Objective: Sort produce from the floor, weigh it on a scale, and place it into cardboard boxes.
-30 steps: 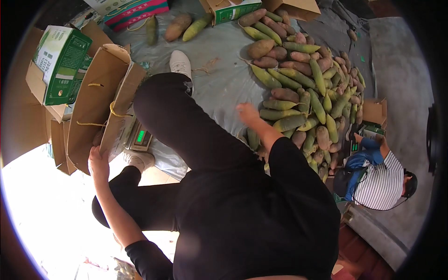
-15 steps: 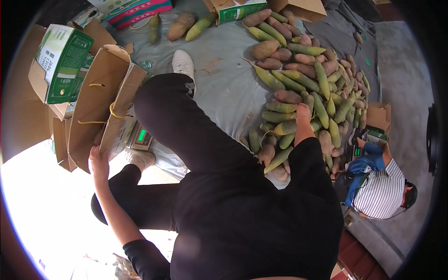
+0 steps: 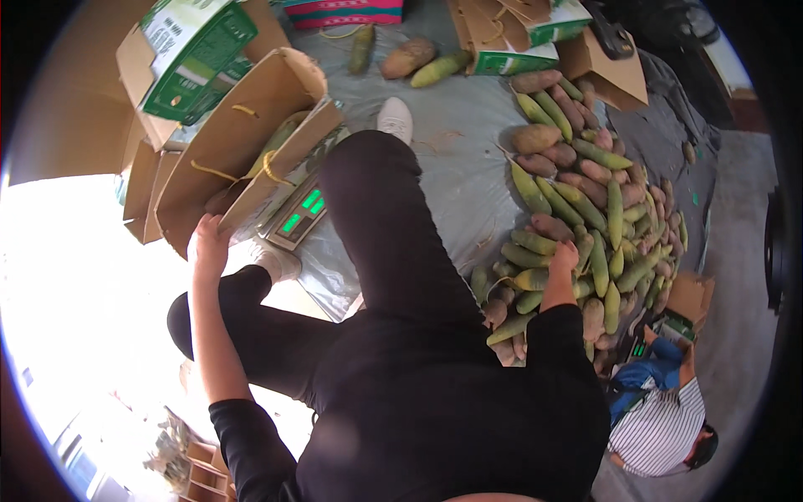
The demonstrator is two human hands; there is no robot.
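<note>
At the left, my left hand [image 3: 207, 243] is closed on the near edge of a tall, open cardboard box [image 3: 288, 180] with yellow cord handles. Inside it show a long green radish [image 3: 287, 140] and a reddish-brown root [image 3: 222, 201]. Beside the box is a scale [image 3: 293, 219] with lit green displays. My right hand [image 3: 564, 254] rests on a heap of green radishes [image 3: 599, 263] and reddish-brown roots [image 3: 535, 139], its fingers curled together beside a green radish [image 3: 534, 243]. What lies under those fingers is hidden.
Green-and-white cartons [image 3: 196, 63] stand at the far left, more open boxes [image 3: 512, 58] at the back. A grey plastic sheet [image 3: 452, 167] covers the floor. At the lower right a person in a striped shirt [image 3: 661, 431] works beside another scale [image 3: 640, 347].
The view has shifted, so the box, the heap and the scale sit elsewhere in the picture. More of the box's inside shows. Both hands keep their places on box and heap.
</note>
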